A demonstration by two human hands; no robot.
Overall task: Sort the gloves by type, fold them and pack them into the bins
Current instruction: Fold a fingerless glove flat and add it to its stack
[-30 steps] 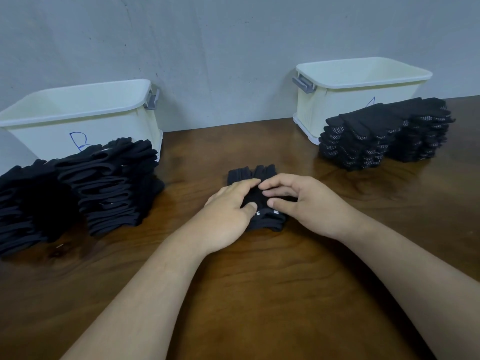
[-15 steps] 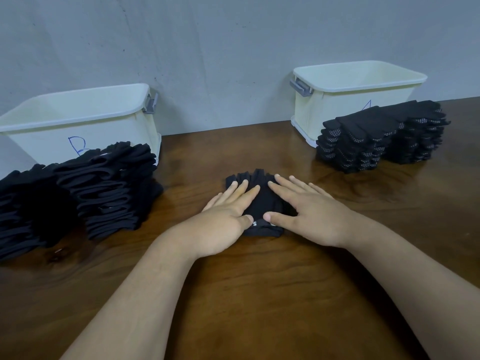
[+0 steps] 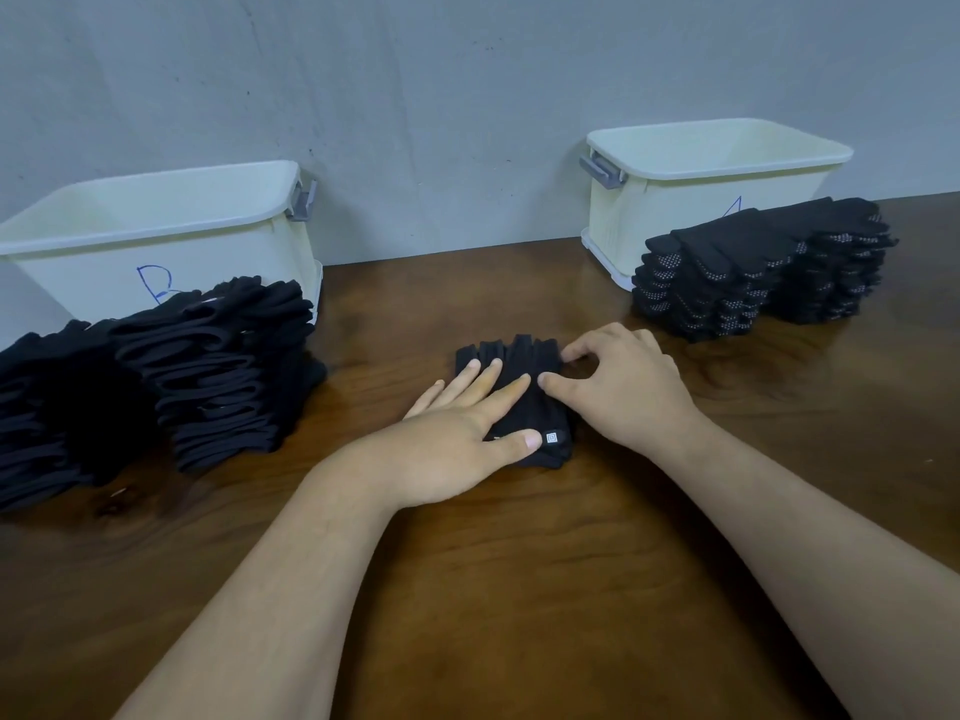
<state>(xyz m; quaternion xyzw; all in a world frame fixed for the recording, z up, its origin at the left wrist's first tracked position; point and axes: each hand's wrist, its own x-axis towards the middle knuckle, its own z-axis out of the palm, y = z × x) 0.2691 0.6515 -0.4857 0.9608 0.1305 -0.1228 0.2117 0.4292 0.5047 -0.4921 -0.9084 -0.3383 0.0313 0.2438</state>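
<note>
A black glove [image 3: 530, 402] with a small white label lies flat at the middle of the wooden table, fingers pointing away from me. My left hand [image 3: 457, 439] presses on it with straight fingers, thumb by the label. My right hand [image 3: 618, 387] pinches the glove's right edge near its fingertips between thumb and curled fingers. Plain black gloves [image 3: 208, 366] are stacked at the left before the bin marked B [image 3: 156, 236]. Dotted black gloves [image 3: 753, 267] are stacked at the right before the second cream bin [image 3: 711, 168].
Both bins stand against the grey wall at the table's back edge, each with grey handles. A further pile of plain black gloves [image 3: 47, 413] reaches the left frame edge. Bare wood lies between the stacks and in front of me.
My right hand went from lying flat on the glove to curling and pinching its right edge. My left hand stays pressing the glove. The camera has shifted slightly.
</note>
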